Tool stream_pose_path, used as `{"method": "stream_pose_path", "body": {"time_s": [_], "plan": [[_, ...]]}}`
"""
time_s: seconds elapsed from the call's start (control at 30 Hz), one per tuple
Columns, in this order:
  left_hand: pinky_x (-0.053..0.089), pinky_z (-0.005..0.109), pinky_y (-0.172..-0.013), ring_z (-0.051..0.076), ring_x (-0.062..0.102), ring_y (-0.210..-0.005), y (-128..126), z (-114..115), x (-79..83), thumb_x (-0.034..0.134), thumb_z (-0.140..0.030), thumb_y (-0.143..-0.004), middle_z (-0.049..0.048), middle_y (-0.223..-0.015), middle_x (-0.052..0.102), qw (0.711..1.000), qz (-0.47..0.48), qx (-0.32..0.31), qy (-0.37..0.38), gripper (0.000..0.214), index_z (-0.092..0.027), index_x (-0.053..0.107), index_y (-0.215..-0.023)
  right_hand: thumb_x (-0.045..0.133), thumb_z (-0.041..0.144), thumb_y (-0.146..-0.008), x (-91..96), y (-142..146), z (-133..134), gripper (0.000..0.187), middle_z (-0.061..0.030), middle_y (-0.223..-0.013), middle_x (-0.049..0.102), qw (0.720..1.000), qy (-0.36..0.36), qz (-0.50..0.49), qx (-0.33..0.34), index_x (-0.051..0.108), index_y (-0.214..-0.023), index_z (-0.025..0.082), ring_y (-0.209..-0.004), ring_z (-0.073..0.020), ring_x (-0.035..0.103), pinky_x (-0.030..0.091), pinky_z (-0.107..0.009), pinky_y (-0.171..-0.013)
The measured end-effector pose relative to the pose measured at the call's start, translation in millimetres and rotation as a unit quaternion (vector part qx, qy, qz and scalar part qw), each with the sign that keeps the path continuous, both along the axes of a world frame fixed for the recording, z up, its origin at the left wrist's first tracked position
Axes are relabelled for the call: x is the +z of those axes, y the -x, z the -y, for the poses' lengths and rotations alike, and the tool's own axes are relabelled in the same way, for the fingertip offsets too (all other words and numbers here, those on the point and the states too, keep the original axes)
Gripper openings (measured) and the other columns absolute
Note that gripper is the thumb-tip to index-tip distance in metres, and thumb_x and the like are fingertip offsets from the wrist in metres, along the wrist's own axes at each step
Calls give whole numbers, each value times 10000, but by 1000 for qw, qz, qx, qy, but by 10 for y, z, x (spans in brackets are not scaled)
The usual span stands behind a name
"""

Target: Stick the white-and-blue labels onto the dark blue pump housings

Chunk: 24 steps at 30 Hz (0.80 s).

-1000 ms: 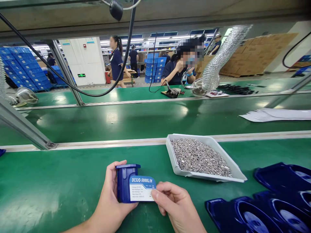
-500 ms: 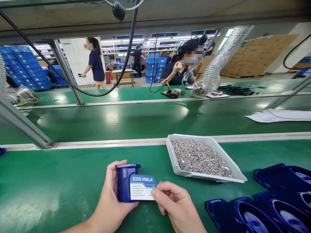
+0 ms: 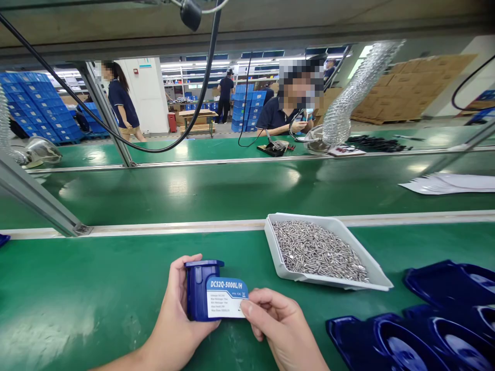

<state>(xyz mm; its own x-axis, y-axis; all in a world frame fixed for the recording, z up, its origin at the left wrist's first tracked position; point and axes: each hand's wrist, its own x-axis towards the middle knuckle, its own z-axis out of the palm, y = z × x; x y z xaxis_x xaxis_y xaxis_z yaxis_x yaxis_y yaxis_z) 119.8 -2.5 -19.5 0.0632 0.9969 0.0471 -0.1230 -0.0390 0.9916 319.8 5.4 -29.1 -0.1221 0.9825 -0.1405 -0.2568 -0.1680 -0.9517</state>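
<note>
My left hand [image 3: 176,309] is wrapped around a dark blue plastic housing [image 3: 197,292], thumb below it and fingers behind and above. A blue and white label [image 3: 226,304] printed "DC52Q-5000L/H" lies with its left part against the front of the housing. Its right end sticks out past the housing's side, pinched between the thumb and forefinger of my right hand [image 3: 276,319]. Whether the label's left part is stuck down cannot be told.
A white tray [image 3: 273,252] of small metal screws stands beyond my right hand. Several dark blue plastic parts [image 3: 386,335] lie at the right. White sheets [image 3: 448,183] rest on the middle strip. A co-worker [image 3: 278,113] sits across the bench, near a silvery duct [image 3: 344,111].
My hands, the housing and the label have hardly moved. The white sheets have shifted slightly right. Across the bench, the co-worker's hands have lowered, and a walking person has moved left.
</note>
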Motion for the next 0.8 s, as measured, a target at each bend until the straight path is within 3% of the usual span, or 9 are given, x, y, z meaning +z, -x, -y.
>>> {"method": "stream_pose_path", "body": {"time_s": [0.8], "plan": [[510,368,-1088,292,445,-1435,9,-10,-5,878,-212,-769,83,-1588,370,1000,-4,0,-3,859,-331,320,-1410,905,534,-749,20,6,17,428,-44,-661,581,1000,11,-3,-6,758,-781,133,-532,-75,436,359,-204,-514]]}}
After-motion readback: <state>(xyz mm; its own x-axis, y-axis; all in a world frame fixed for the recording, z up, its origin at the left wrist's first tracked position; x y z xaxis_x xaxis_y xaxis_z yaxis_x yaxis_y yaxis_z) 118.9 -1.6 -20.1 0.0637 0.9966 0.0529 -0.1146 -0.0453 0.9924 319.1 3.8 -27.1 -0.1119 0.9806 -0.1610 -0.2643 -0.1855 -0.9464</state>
